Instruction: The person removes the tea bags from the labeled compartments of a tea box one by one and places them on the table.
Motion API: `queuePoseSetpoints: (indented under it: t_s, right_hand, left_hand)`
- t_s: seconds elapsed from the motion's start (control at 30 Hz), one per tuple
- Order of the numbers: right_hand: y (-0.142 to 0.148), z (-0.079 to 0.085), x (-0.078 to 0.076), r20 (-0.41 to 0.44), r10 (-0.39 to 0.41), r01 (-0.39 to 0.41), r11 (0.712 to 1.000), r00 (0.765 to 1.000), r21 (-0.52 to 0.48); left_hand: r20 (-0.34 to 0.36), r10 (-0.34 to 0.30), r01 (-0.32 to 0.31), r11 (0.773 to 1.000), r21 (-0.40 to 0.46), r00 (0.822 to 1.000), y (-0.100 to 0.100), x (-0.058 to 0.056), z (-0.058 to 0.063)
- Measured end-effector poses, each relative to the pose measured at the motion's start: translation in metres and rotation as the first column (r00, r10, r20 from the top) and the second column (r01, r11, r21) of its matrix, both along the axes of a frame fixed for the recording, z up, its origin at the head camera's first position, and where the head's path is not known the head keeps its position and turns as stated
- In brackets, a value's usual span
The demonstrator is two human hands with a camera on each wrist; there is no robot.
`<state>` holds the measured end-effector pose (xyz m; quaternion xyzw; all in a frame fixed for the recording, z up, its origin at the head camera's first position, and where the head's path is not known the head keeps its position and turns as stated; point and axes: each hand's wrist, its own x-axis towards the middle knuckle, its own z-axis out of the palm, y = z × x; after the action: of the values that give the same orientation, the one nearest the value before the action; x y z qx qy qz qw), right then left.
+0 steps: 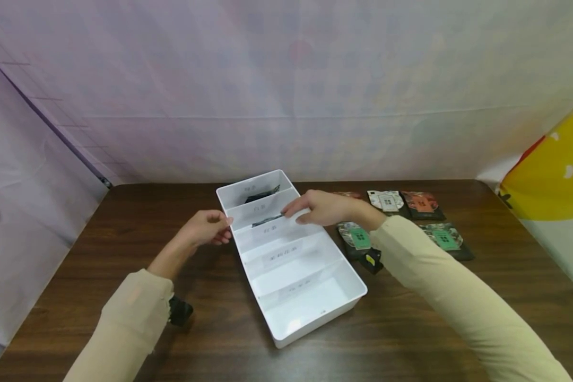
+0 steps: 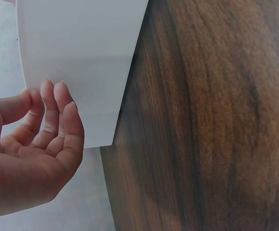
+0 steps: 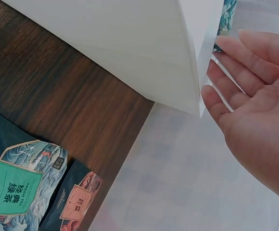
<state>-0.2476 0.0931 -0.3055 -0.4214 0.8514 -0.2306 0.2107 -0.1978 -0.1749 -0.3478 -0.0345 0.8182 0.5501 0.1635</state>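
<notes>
A white divided storage box (image 1: 310, 323) stands at an angle on the table, with labels on its dividers. At its left rim, the thumb and index finger of my left hand (image 1: 205, 228) pinch the edge; the left wrist view shows the other fingers loosely bent beside the outer wall. My right hand (image 1: 317, 207) reaches over the right rim. Its fingertips touch the top edge of a tea pouch (image 1: 266, 220) standing in the second compartment from the back; the right wrist view shows fairly straight fingers, thumb apart. Another dark pouch (image 1: 262, 195) lies in the rearmost compartment.
Right of the box lie several tea pouches: a white-labelled one (image 1: 385, 201), a red-labelled one (image 1: 417, 204) and green-labelled ones, including one (image 1: 443, 237) at the far right. My right forearm partly covers the group. A pale curtain (image 1: 286, 132) hangs behind the table (image 1: 210, 339).
</notes>
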Motion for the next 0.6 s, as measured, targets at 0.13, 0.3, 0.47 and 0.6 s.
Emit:
queuePoseSetpoints:
  t_s: [0.13, 0.3, 0.47, 0.6]
  right_hand:
    - [0.0003, -0.0005, 0.0003, -0.007, -0.009, 0.009, 1.0, 1.0, -0.013]
    - [0.0016, -0.0014, -0.0005, 0.011, -0.038, 0.039, 0.998, 0.999, -0.048]
    - [0.0032, -0.0019, -0.0017, 0.029, -0.063, 0.065, 0.994, 0.998, -0.084]
    - [0.0043, 0.0001, -0.0022, -0.022, -0.053, 0.05, 0.992, 0.998, -0.115]
  left_hand:
    - [-0.007, -0.002, 0.002, 1.0, 0.005, 1.0, 0.0003, 0.0004, 0.0002]
    - [-0.011, -0.006, 0.007, 1.0, 0.014, 1.0, 0.0005, 0.0001, 0.0009]
    - [-0.005, -0.006, 0.006, 1.0, 0.02, 1.0, 0.0002, 0.0, 0.0005]
    - [0.0, -0.004, 0.004, 1.0, 0.019, 1.0, 0.0005, 0.0005, 0.0008]
